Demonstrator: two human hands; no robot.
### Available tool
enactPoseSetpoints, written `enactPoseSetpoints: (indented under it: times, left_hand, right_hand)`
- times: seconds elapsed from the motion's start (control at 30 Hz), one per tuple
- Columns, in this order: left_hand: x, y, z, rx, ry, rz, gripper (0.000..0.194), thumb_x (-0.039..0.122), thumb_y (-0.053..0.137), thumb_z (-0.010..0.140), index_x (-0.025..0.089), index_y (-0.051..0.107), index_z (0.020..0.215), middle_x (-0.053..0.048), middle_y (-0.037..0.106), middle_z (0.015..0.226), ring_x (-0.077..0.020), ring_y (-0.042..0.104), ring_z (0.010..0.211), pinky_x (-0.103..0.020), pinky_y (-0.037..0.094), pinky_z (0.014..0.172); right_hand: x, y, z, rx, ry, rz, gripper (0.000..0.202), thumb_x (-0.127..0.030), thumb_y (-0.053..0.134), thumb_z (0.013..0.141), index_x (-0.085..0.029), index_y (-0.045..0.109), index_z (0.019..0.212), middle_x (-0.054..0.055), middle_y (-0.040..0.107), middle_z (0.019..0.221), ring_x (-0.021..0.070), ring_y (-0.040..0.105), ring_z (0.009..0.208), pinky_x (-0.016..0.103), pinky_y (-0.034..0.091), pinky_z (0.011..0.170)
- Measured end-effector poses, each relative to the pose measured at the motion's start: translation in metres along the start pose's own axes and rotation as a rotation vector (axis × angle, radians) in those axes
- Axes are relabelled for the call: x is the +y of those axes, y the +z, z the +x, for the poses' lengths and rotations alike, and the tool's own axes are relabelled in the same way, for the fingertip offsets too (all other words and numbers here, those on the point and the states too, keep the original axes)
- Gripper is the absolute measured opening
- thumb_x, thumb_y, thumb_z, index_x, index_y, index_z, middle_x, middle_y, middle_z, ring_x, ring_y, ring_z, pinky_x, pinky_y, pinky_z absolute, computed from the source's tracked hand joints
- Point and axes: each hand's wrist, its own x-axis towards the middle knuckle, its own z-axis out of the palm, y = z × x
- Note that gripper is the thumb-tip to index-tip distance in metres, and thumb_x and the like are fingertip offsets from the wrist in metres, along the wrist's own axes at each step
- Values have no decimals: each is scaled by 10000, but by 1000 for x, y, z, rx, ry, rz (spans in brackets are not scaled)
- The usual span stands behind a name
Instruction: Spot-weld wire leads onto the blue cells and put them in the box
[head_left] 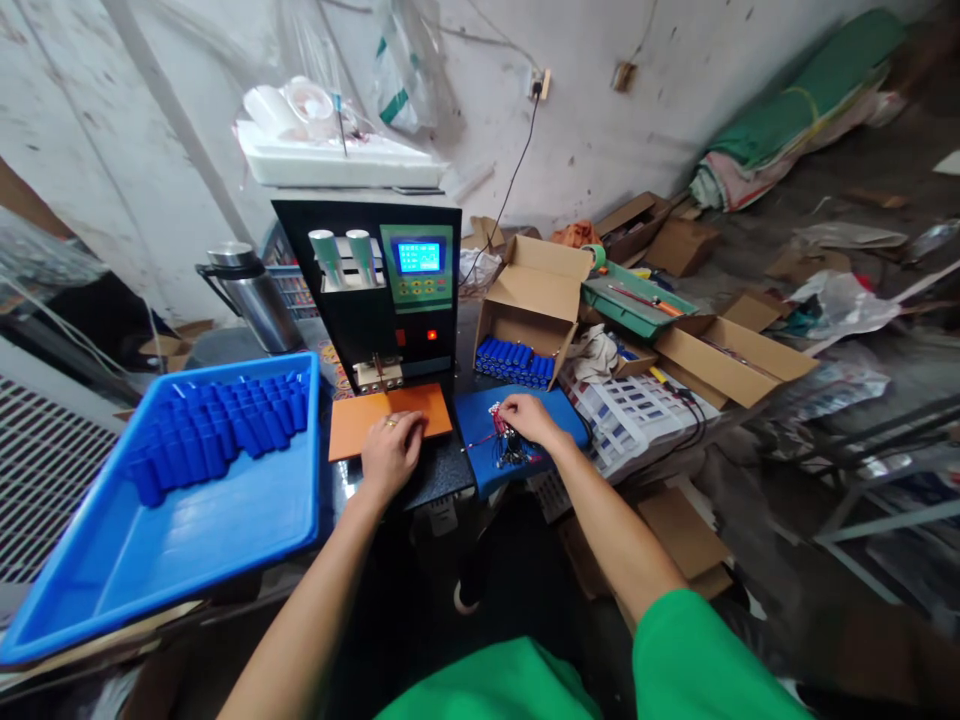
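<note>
Head view: screen (419, 256) lettering illegible; right fingers (510, 404) at wires (513, 450).

The right hand (531, 418) has wires (513, 450) at its fingertips, boxed cells (516, 360) beyond them, and the left hand (392, 455) curls its fingers over a board (354, 425).

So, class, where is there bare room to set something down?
In the blue tray, between the blue cylinders and near rim; on the orange board, left of the left hand. Wires and the right hand crowd the middle of the blue mat.
</note>
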Motion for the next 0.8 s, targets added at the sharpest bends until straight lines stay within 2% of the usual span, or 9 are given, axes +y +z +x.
enactPoseSetpoints:
  times: [0.13,0.2,0.3,0.43,0.57,0.67,0.8]
  left_hand:
    - [15,1,-12,47,-4,-9,248,342,513,942,212,685,1066,-104,698,1032,-246,623,969,-377,451,844]
    - [26,5,-25,21,20,-36,229,329,518,940,211,691,1031,-97,691,954,-230,624,913,-363,458,820]
    - [40,17,-46,-84,17,-142,226,318,495,953,213,680,1030,-66,676,883,-186,626,822,-309,471,765]
    - [49,32,-58,-152,-148,-166,218,323,494,954,219,673,1022,-47,666,886,-173,632,789,-283,466,728]
    - [59,39,-50,-233,-259,-27,202,308,526,932,221,689,1016,-66,654,910,-196,631,780,-293,434,680]
    - [68,45,-41,-288,-269,81,210,310,519,934,214,702,966,-82,638,888,-201,614,727,-297,396,636]
    - [75,51,-34,-300,-259,116,214,296,502,942,204,693,912,-82,643,869,-201,613,743,-303,388,661]
  right_hand:
    - [-1,2,-20,156,11,-78,172,-214,554,838,-182,719,800,29,693,782,172,621,753,270,458,735]
    - [-4,4,-31,182,-19,-140,187,-229,543,870,-192,726,851,45,689,850,177,624,789,283,469,763]
    - [-18,10,-44,25,-145,-299,186,-257,554,910,-224,736,922,63,681,962,196,634,888,295,476,791]
    - [-37,22,-48,-184,-234,-522,186,-246,562,926,-224,741,973,94,672,999,225,632,943,310,482,790]
    - [-41,31,-46,-218,-231,-568,187,-219,565,924,-223,745,976,99,675,988,232,640,925,310,482,773]
    - [-39,33,-47,-209,-219,-561,203,-226,553,937,-224,750,986,96,680,996,226,645,923,302,478,770]
    - [-40,32,-47,-224,-202,-558,204,-231,554,940,-226,751,995,95,683,1013,221,643,953,295,476,792]
